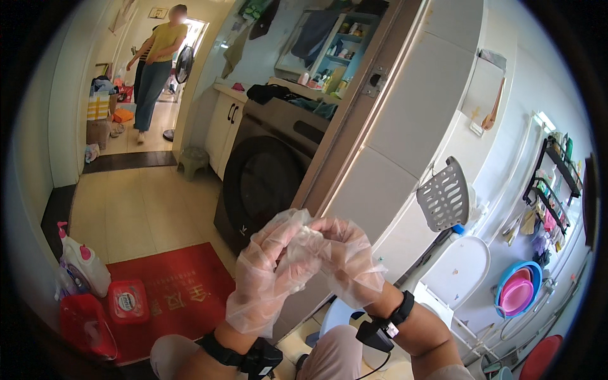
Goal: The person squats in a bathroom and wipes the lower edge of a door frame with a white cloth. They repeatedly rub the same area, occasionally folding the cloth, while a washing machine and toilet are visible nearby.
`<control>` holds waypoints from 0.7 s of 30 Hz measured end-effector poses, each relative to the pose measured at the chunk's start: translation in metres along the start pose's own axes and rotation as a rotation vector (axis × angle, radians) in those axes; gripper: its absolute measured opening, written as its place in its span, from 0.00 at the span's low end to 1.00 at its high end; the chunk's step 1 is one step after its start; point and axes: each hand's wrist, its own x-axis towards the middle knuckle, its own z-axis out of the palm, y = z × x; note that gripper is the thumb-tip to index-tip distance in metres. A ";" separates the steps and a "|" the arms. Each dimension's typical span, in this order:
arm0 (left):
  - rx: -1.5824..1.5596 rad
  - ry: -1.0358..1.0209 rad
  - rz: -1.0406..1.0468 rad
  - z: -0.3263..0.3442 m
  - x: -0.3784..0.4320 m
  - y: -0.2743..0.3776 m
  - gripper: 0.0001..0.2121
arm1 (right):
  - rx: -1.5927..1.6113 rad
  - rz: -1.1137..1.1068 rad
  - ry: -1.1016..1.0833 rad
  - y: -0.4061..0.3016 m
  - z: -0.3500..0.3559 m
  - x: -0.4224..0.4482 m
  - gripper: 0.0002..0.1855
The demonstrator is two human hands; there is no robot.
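My left hand (266, 270) and my right hand (349, 254) meet in front of my chest, both in loose clear plastic disposable gloves. Between them is a white crumpled piece (308, 232), perhaps a wipe or a cloth; the glove film and fingers hide most of it. My right fingertips pinch its upper end, while the left fingers and thumb curl around it from the other side. Each wrist wears a black strap with a small device. Behind the hands stand a dark front-loading washing machine (266, 175) and a brown door frame (327, 175).
On the red mat (190, 275) at left are a red wipes box (128, 301), a red bucket (85, 327) and a white detergent bottle (88, 261). At right are a toilet (456, 270), a hanging grey basket (444, 197) and basins (517, 289). A person (161, 61) walks in the far doorway.
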 end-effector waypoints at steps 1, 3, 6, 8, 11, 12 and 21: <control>-0.004 -0.010 -0.045 0.004 -0.003 0.000 0.27 | -0.008 -0.055 -0.065 -0.002 0.001 -0.004 0.12; -0.052 0.024 -0.146 0.008 -0.009 0.000 0.27 | -0.045 -0.119 -0.149 -0.010 0.000 -0.013 0.14; -0.137 -0.012 -0.203 0.012 -0.015 -0.004 0.25 | -0.583 -0.032 -0.085 -0.027 -0.009 -0.022 0.13; -0.264 -0.018 -0.307 0.013 -0.015 -0.009 0.23 | -0.992 -0.379 -0.137 -0.040 -0.022 -0.019 0.08; -0.425 0.005 -0.542 0.017 -0.006 -0.017 0.22 | -1.383 -0.958 -0.067 -0.057 -0.052 -0.003 0.06; -0.390 -0.002 -0.541 0.018 0.003 -0.020 0.22 | -1.534 -1.004 -0.057 -0.063 -0.064 0.003 0.05; 0.160 0.020 0.237 0.047 0.173 -0.036 0.13 | -1.681 -0.934 0.125 -0.071 -0.137 0.052 0.04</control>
